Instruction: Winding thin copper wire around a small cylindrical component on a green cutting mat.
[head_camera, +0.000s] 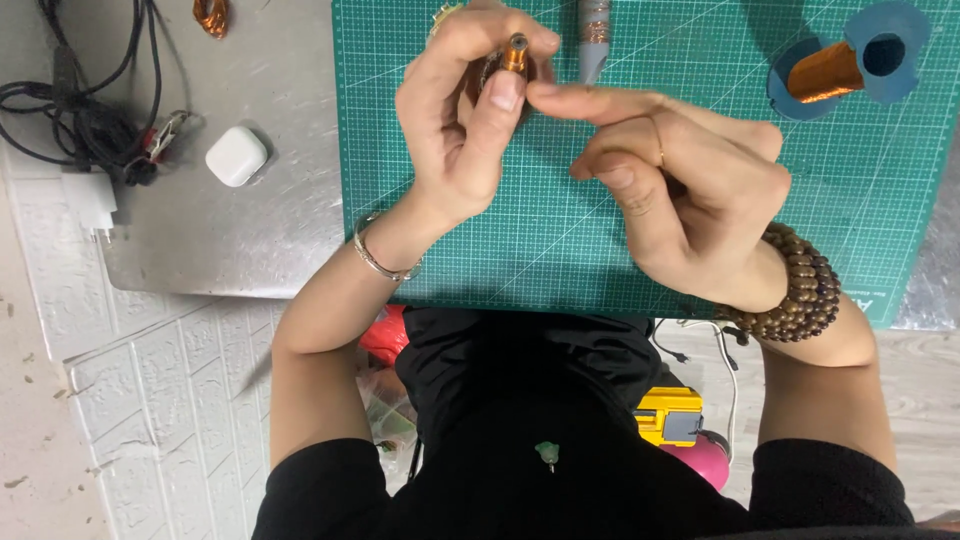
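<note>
Left hand (455, 120) pinches a small copper-wound coil (514, 55) between thumb and fingertips, above the green cutting mat (600, 230) at 12 o'clock. Right hand (690, 190) sits at the coil's 3 o'clock, forefinger extended to touch it, other fingers curled. Coil looks light, rigid, windings fragile: grip by the ends. Copper wire spool (835, 68) lies at 2 o'clock, well apart.

The small coil (516, 52) looks like shiny copper wire; the green mat (860, 200) looks smooth and matt; the table (220, 230) is dull, scratched grey metal; the bracelet (800, 290) has brown wooden beads.
</note>
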